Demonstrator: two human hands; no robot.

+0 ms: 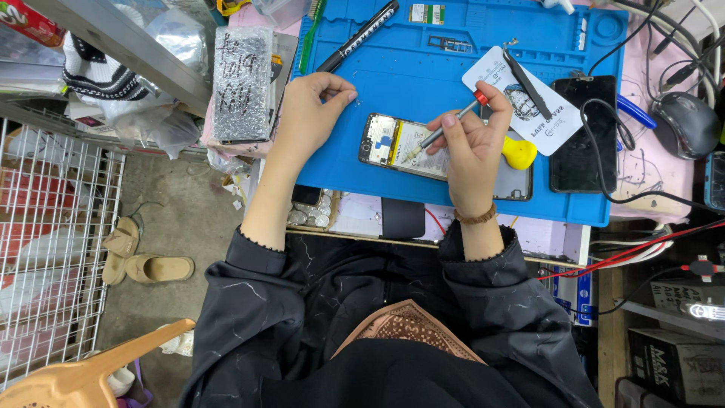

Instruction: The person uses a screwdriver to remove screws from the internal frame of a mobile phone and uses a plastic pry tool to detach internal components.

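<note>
From up here I see my right hand (pixel 472 147) closed around a thin screwdriver (pixel 445 130) with a red collar, its tip down on the opened phone (pixel 400 143), which lies face-down with its back off near the front of the blue work mat (pixel 423 60). My fist covers the phone's middle, so I cannot make out what the tip touches; the phone's right end is partly hidden by my wrist and a yellow pick (pixel 519 153) just beside it. My left hand (pixel 313 106) rests on the mat just left of the phone, fingertips pinched together; whether something tiny sits between them I cannot tell. A white card (pixel 521 98) with a dark tool across it lies right of my right hand, and a dark phone (pixel 581 136) with a cable over it overlaps the mat's right edge. A black marker (pixel 359 36) lies slanted at the top, beside a cracked screen panel (pixel 242 83) off the mat's left side. Open blue surface remains above the opened phone; the mat's front edge runs close under it. A mouse (pixel 687 121) is at the right edge of view.
</note>
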